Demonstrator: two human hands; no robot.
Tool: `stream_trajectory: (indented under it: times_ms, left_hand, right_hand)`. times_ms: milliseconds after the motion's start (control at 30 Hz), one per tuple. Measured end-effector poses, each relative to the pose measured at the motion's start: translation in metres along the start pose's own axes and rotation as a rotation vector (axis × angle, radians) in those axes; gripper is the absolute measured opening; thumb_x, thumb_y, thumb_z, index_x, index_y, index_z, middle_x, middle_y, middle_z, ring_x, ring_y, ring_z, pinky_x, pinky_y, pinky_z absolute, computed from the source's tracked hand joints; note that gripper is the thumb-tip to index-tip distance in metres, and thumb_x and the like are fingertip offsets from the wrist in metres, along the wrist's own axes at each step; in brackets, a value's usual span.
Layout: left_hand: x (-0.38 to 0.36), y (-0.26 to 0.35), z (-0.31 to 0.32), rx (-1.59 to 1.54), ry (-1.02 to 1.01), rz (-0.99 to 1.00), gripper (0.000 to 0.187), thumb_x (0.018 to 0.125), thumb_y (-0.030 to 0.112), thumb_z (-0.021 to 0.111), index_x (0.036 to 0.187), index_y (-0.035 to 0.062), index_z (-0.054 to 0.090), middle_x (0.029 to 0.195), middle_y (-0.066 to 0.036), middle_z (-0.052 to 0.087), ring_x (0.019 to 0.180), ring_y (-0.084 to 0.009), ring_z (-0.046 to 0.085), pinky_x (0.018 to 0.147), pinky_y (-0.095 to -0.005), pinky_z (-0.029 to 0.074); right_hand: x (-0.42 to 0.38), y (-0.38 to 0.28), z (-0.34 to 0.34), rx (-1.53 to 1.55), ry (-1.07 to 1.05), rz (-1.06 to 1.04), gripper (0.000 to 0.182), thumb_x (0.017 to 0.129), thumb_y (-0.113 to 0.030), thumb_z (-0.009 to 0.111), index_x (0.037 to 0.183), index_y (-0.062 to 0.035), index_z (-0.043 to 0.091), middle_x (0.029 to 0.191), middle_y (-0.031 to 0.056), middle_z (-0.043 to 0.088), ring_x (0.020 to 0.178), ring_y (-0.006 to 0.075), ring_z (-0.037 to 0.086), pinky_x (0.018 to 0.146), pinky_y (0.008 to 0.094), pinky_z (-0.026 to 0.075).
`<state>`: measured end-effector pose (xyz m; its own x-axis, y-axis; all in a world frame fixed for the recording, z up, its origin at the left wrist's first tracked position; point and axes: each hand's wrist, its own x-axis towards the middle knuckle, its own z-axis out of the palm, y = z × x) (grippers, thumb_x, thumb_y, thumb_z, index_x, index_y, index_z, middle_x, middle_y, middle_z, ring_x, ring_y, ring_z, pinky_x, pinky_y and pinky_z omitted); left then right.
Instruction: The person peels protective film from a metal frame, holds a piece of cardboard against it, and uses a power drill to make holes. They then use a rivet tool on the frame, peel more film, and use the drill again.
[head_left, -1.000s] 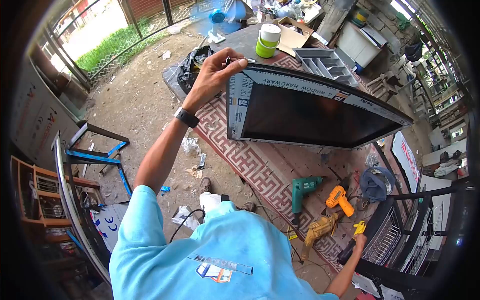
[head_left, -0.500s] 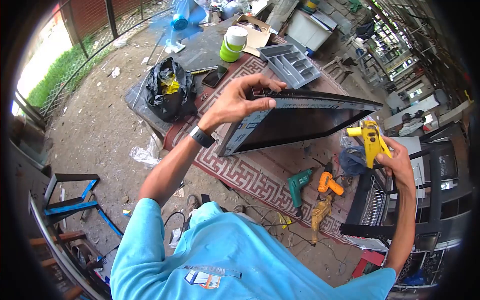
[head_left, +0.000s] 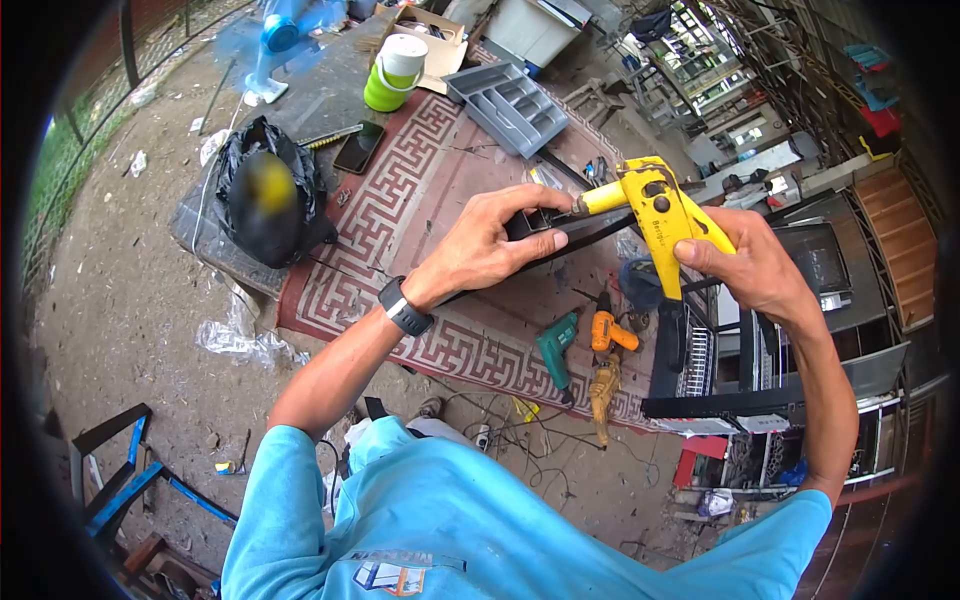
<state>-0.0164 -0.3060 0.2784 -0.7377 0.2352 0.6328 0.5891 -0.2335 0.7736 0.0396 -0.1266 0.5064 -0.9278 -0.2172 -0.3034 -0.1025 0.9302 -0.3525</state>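
While the left hand [head_left: 490, 245] grips the corner of the black frame [head_left: 560, 235], the right hand [head_left: 750, 265] clasps a yellow drill [head_left: 655, 215], its tip touching that corner.

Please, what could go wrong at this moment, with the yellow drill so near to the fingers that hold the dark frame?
1. The yellow drill points its tip at the corner of the dark frame, right beside the left hand; a slip could hurt the fingers.
2. The frame is held in the air by that hand alone, so it may twist or drop.
3. Loose cables lie on the ground near the feet; tripping seems possible.
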Motion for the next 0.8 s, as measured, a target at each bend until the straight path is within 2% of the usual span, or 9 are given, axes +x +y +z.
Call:
stream_trajectory:
  times_ms: [433, 533, 600, 800]
  left_hand:
    - [0.001, -0.009, 0.004, -0.027, 0.031, 0.102, 0.029, 0.079, 0.016, 0.069, 0.106, 0.0054, 0.062, 0.109, -0.009, 0.064, 0.099, -0.0219, 0.061, 0.082, -0.0313, 0.046]
    - [0.0, -0.002, 0.0, -0.052, 0.006, 0.041, 0.029, 0.08, 0.014, 0.068, 0.106, 0.0053, 0.062, 0.109, -0.01, 0.063, 0.101, -0.0225, 0.061, 0.084, -0.0316, 0.046]
    - [0.001, -0.006, 0.0, -0.06, 0.023, 0.071, 0.029, 0.08, 0.014, 0.068, 0.107, 0.0053, 0.062, 0.109, -0.01, 0.063, 0.101, -0.0226, 0.06, 0.085, -0.0324, 0.046]
    - [0.004, -0.01, 0.004, -0.083, 0.051, 0.153, 0.029, 0.08, 0.012, 0.067, 0.107, 0.0048, 0.062, 0.108, -0.01, 0.064, 0.1, -0.0232, 0.061, 0.085, -0.0341, 0.046]
  right_hand:
    - [0.006, -0.006, 0.003, 0.038, -0.006, 0.044, 0.042, 0.086, -0.035, 0.064, 0.102, 0.0032, 0.064, 0.083, 0.0018, 0.062, 0.073, 0.0067, 0.051, 0.065, 0.0245, 0.042]
    - [0.002, -0.019, -0.002, 0.063, -0.021, 0.106, 0.043, 0.085, -0.035, 0.065, 0.103, 0.0038, 0.063, 0.084, 0.0017, 0.062, 0.074, 0.0068, 0.051, 0.066, 0.0237, 0.041]
    - [-0.001, -0.024, 0.0, 0.158, -0.021, 0.127, 0.044, 0.086, -0.035, 0.065, 0.104, 0.0041, 0.063, 0.086, 0.0015, 0.061, 0.076, 0.0067, 0.051, 0.067, 0.0231, 0.04]
    - [0.002, -0.016, 0.0, 0.138, -0.038, 0.129, 0.043, 0.086, -0.036, 0.064, 0.105, 0.0027, 0.062, 0.086, 0.0014, 0.061, 0.077, 0.0054, 0.051, 0.066, 0.022, 0.041]
